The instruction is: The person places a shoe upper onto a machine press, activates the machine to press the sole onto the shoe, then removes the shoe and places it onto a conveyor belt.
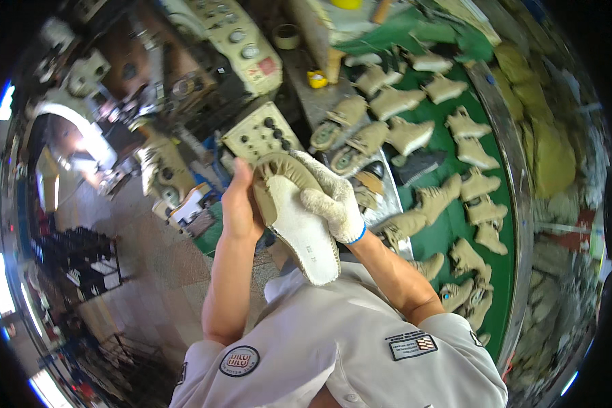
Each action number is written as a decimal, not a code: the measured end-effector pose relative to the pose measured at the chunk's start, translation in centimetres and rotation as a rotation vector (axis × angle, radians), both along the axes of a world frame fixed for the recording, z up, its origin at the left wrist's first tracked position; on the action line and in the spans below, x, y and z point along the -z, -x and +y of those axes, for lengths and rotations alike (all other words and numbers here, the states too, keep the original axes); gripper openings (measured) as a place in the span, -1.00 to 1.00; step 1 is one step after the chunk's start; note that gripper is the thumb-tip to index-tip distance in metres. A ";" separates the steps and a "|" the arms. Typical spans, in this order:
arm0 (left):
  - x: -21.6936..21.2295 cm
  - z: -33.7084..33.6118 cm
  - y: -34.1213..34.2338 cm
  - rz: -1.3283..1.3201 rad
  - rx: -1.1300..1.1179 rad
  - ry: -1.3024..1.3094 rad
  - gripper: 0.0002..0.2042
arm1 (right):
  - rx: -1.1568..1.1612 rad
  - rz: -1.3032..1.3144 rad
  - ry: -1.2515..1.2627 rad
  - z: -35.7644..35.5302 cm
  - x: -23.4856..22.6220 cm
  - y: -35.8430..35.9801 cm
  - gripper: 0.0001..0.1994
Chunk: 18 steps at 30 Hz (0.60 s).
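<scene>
Gripping tan shoe (294, 217), between both hands

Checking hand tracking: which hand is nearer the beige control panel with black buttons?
Left. The bare left hand grips the tan shoe upper right below the control panel. The gloved right hand holds the shoe's other side, farther from the panel.
</scene>
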State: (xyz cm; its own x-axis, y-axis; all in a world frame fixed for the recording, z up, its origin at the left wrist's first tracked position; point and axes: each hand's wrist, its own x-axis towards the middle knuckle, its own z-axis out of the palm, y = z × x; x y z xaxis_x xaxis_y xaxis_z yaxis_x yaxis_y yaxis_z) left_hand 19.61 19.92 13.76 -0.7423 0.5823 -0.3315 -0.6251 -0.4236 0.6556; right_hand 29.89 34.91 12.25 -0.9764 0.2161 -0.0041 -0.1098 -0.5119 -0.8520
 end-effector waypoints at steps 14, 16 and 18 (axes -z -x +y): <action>9.0 25.9 -13.0 0.147 0.966 0.304 -0.47 | 0.497 -0.238 0.060 18.3 5.9 -22.1 -0.37; 10.5 27.2 -15.1 0.367 1.052 0.439 -0.32 | 0.606 -0.390 -0.192 22.4 8.8 -27.7 -0.44; 10.9 27.0 -15.6 0.370 1.111 0.456 -0.31 | 0.565 -0.750 -0.350 27.6 12.7 -35.1 -0.43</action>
State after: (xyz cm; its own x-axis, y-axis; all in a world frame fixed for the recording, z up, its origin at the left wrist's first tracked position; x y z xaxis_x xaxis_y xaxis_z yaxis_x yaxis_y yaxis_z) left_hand 35.17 46.89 2.91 -0.0169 0.8390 -0.5439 -0.2457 0.5238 0.8156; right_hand 64.98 62.48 -0.46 -0.5009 0.7543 -0.4244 0.3681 -0.2582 -0.8932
